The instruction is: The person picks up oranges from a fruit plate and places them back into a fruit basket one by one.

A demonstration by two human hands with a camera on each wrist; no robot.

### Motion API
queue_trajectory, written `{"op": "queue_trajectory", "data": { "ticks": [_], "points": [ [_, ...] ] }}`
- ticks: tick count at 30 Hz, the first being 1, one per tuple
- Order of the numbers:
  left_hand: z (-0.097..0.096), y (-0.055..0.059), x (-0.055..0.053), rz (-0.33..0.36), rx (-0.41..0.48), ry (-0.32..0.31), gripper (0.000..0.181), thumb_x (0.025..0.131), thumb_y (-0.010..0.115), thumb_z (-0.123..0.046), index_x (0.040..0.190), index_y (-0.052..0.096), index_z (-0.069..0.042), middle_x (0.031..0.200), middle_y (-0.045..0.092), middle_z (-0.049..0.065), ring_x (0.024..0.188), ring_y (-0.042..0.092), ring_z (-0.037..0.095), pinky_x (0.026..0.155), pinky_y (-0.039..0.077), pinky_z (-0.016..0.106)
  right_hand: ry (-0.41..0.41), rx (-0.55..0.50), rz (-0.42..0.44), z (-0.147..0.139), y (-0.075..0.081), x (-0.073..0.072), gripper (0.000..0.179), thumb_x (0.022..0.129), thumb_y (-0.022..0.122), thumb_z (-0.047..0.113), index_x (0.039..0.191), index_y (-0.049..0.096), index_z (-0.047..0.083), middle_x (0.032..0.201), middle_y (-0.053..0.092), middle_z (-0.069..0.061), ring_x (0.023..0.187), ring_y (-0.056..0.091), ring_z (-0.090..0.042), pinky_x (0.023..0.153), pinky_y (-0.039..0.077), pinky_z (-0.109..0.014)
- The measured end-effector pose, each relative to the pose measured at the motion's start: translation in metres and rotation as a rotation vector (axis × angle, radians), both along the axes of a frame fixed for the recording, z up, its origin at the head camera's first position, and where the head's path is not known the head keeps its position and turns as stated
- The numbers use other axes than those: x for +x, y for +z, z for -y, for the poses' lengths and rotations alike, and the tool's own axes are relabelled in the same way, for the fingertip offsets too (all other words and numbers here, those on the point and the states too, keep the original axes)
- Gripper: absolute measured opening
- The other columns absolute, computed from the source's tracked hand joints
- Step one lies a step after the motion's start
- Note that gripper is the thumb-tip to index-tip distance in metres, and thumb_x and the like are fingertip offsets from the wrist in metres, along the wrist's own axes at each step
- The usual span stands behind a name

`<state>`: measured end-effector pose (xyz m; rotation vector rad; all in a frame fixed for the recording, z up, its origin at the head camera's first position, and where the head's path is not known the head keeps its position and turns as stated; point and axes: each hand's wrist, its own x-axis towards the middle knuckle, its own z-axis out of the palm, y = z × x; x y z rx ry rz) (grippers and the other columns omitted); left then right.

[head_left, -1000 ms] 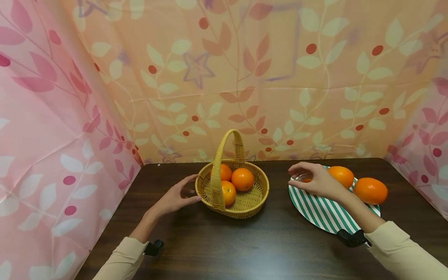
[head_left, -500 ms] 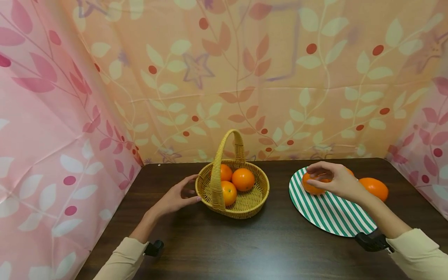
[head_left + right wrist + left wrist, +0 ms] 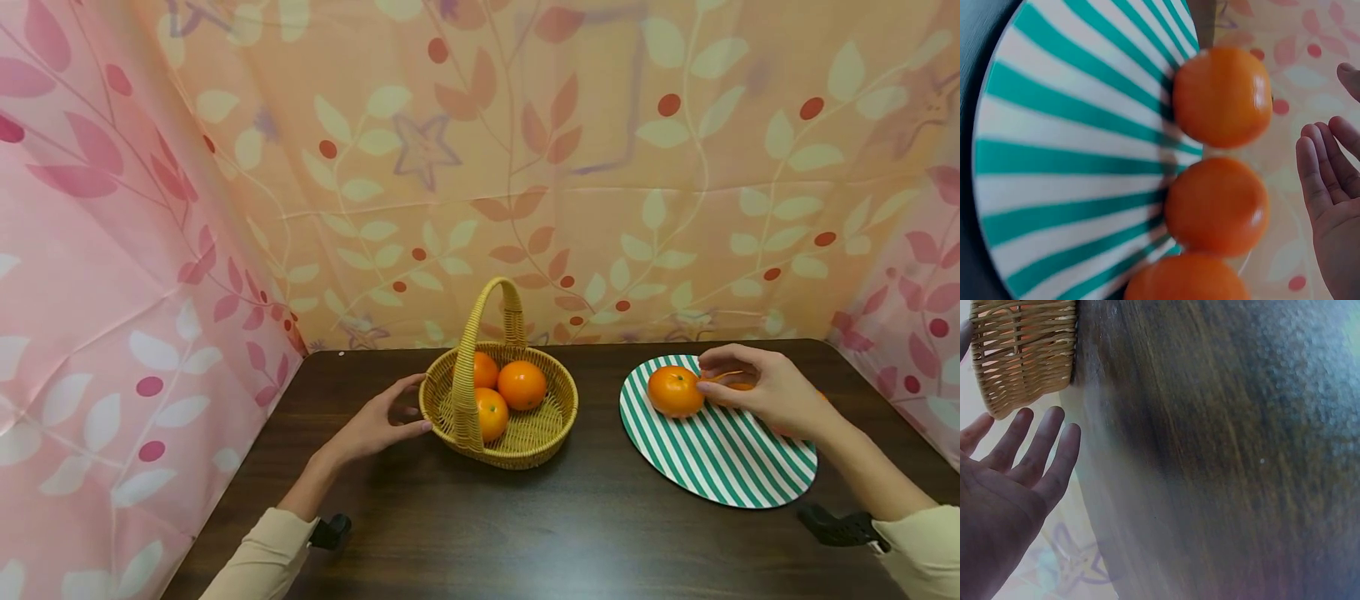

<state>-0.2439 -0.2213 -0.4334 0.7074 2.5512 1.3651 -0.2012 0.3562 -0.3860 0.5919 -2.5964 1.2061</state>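
Note:
A yellow wicker basket (image 3: 517,457) with a tall arched handle stands on the table, holding three oranges (image 3: 521,385). My left hand (image 3: 380,422) rests at its left rim, thumb and fingers spread; the left wrist view shows these fingers extended at the woven side. At the right lies an oval green-and-white striped mat (image 3: 720,467), with an orange (image 3: 676,392) near its left end. My right hand (image 3: 780,390) hovers over the mat just right of that orange, fingers loosely bent around nothing. It mostly hides two more oranges, which show in the right wrist view as a middle orange (image 3: 1217,206) and a lower orange (image 3: 1186,280).
The dark wooden table (image 3: 480,533) reaches back to a floral cloth (image 3: 525,167) hanging behind it. A pink floral cloth (image 3: 97,333) hangs along the left side. Black wrist cameras (image 3: 330,531) sit at both cuffs.
My right hand has moved rightward across the mat, uncovering the leftmost orange and now covering the other two. The left hand and the basket have stayed put.

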Motion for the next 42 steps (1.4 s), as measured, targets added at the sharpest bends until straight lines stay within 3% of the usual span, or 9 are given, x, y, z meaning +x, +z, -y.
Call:
{"op": "queue_trajectory", "data": {
  "ticks": [7, 10, 18, 21, 28, 34, 42],
  "points": [
    [0.001, 0.0, -0.001, 0.003, 0.001, 0.002, 0.081, 0.092, 0.08, -0.026, 0.158, 0.034, -0.019, 0.146, 0.045, 0.019, 0.117, 0.062, 0.038, 0.089, 0.056, 0.041, -0.061, 0.024, -0.055, -0.026, 0.0, 0.004, 0.035, 0.088, 0.08, 0.0, 0.12, 0.067, -0.003, 0.105, 0.07, -0.015, 0.088, 0.068, -0.005, 0.077, 0.051, -0.012],
    [0.001, -0.001, -0.001, 0.004, 0.0, 0.002, 0.08, 0.092, 0.079, -0.026, 0.158, 0.034, -0.019, 0.146, 0.045, 0.019, 0.117, 0.062, 0.039, 0.09, 0.055, 0.043, -0.092, 0.009, -0.042, -0.037, 0.0, 0.006, 0.034, 0.088, 0.08, 0.001, 0.119, 0.066, -0.004, 0.103, 0.071, -0.012, 0.087, 0.067, -0.003, 0.077, 0.05, -0.01],
    [0.0, -0.002, -0.001, -0.024, 0.005, -0.013, 0.08, 0.093, 0.079, -0.025, 0.158, 0.034, -0.013, 0.144, 0.046, 0.021, 0.115, 0.062, 0.04, 0.089, 0.056, 0.044, -0.15, -0.001, -0.02, -0.069, -0.001, 0.011, 0.037, 0.09, 0.078, 0.002, 0.122, 0.062, -0.006, 0.104, 0.066, 0.016, 0.086, 0.065, 0.003, 0.074, 0.049, -0.008],
    [0.0, -0.002, -0.001, -0.02, -0.006, -0.007, 0.08, 0.093, 0.079, -0.026, 0.158, 0.034, -0.015, 0.144, 0.046, 0.019, 0.115, 0.063, 0.038, 0.089, 0.056, 0.043, -0.177, -0.013, -0.025, -0.079, -0.002, 0.013, 0.037, 0.09, 0.077, 0.001, 0.122, 0.061, -0.007, 0.104, 0.064, 0.02, 0.086, 0.065, 0.005, 0.073, 0.049, -0.007],
    [0.0, 0.001, 0.0, -0.011, -0.016, -0.003, 0.08, 0.093, 0.079, -0.027, 0.159, 0.034, -0.017, 0.145, 0.046, 0.017, 0.116, 0.062, 0.036, 0.089, 0.056, 0.042, -0.153, -0.055, -0.065, -0.103, -0.011, 0.012, 0.039, 0.088, 0.074, -0.01, 0.123, 0.058, -0.011, 0.108, 0.063, 0.022, 0.09, 0.062, 0.008, 0.075, 0.047, -0.006],
    [0.001, 0.0, 0.0, -0.007, -0.01, -0.005, 0.081, 0.093, 0.079, -0.027, 0.159, 0.034, -0.018, 0.145, 0.046, 0.017, 0.117, 0.062, 0.037, 0.089, 0.056, 0.042, -0.189, 0.01, 0.01, -0.115, -0.02, 0.016, 0.052, 0.088, 0.079, 0.0, 0.133, 0.053, -0.006, 0.116, 0.054, 0.029, 0.098, 0.054, 0.014, 0.076, 0.044, -0.003],
    [0.002, -0.001, 0.0, -0.021, -0.02, 0.0, 0.079, 0.092, 0.079, -0.027, 0.158, 0.035, -0.019, 0.146, 0.046, 0.017, 0.117, 0.062, 0.037, 0.089, 0.056, 0.043, -0.121, 0.071, 0.047, -0.132, -0.038, 0.016, 0.072, 0.087, 0.078, -0.002, 0.15, 0.042, 0.002, 0.125, 0.042, 0.034, 0.108, 0.041, 0.019, 0.078, 0.038, 0.0]
  ]
}}
